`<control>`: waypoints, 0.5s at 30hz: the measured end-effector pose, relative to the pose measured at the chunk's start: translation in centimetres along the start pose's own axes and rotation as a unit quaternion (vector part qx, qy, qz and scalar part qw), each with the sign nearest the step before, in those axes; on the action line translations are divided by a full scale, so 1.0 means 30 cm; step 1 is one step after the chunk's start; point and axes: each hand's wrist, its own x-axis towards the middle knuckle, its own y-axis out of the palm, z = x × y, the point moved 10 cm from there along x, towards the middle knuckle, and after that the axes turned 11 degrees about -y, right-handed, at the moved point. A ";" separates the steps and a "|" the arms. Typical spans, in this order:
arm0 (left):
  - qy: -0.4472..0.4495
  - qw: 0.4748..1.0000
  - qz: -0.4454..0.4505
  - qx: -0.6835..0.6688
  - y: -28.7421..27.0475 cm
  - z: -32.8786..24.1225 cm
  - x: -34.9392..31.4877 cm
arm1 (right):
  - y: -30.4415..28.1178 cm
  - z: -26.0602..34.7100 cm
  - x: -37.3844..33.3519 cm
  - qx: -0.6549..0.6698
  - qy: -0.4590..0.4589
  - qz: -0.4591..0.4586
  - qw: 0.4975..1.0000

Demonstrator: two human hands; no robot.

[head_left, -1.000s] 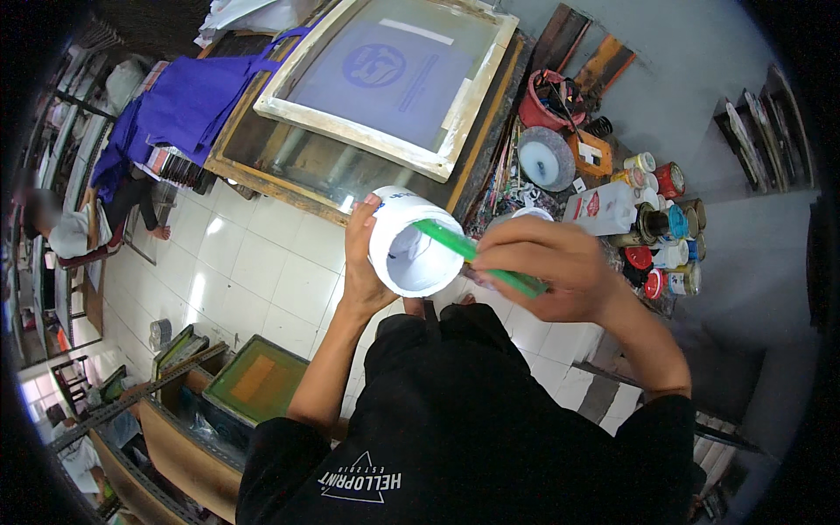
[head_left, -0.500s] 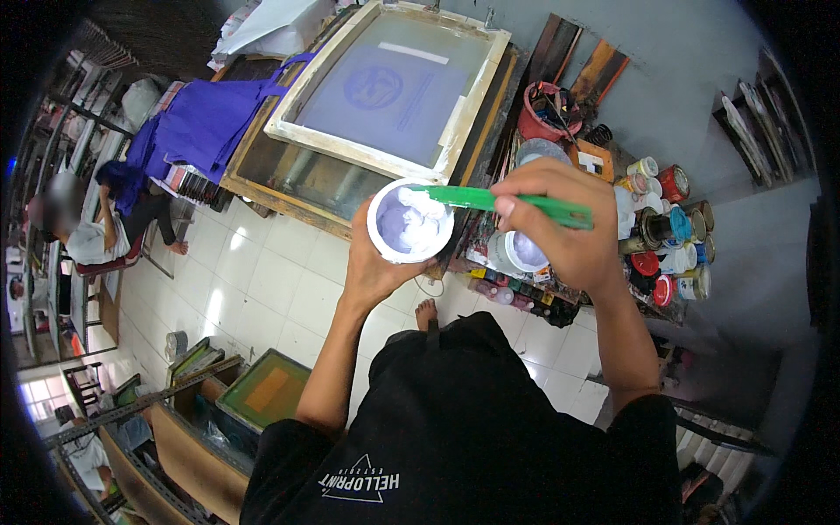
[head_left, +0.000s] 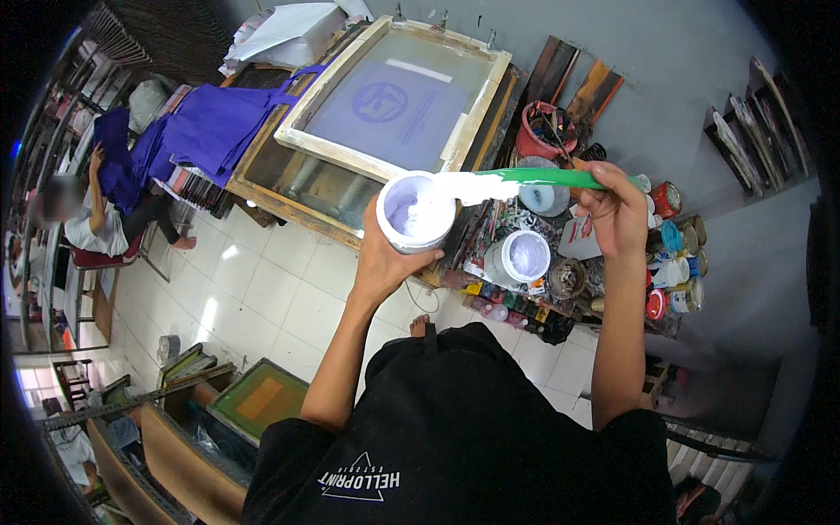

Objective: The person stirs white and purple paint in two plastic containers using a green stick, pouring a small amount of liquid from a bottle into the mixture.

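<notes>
Drew green spatula [head_left: 573,178] out to the right since the earlier frame, swinging right hand [head_left: 615,210] outward with it. Had the blade down in white tub [head_left: 393,206] half a second back; now out over its right rim, loaded with white paste [head_left: 477,187]. Can't tell if touching the rim.

Pinching far end of the handle between right thumb and fingers [head_left: 607,171], the rest curled. Gripping the tub in left hand [head_left: 382,262], fingers bent round its side, thumb along the near wall. Got the mouth facing up, more white paste inside. Holding both in mid-air.

Just right of the tub, by front edge of cluttered bench [head_left: 593,276]: second tub [head_left: 497,268], open, lavender paste inside. Beyond the spatula: grey basin [head_left: 560,206]. Near back edge: pinkish bucket [head_left: 531,143] stuffed with tools. Toward right end: crowd of cans [head_left: 687,269].

To the left, on glass-topped bench [head_left: 319,188]: screen frame [head_left: 367,164], lying flat, purple showing through mesh. Along left edge: purple bags [head_left: 214,122]. Farther out: seated co-worker [head_left: 92,232] with purple cloth.
</notes>
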 end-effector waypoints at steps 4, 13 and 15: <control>0.004 1.000 0.002 0.001 -0.007 -0.019 -0.006 | -0.106 0.001 -0.057 0.055 0.015 -0.039 0.998; 0.011 0.982 -0.150 0.115 -0.136 -0.002 -0.151 | -0.431 0.181 -0.252 -0.103 -0.017 -0.142 0.984; 0.030 0.981 -0.139 0.130 -0.135 -0.020 -0.247 | -0.451 0.196 -0.277 -0.172 -0.010 -0.143 0.975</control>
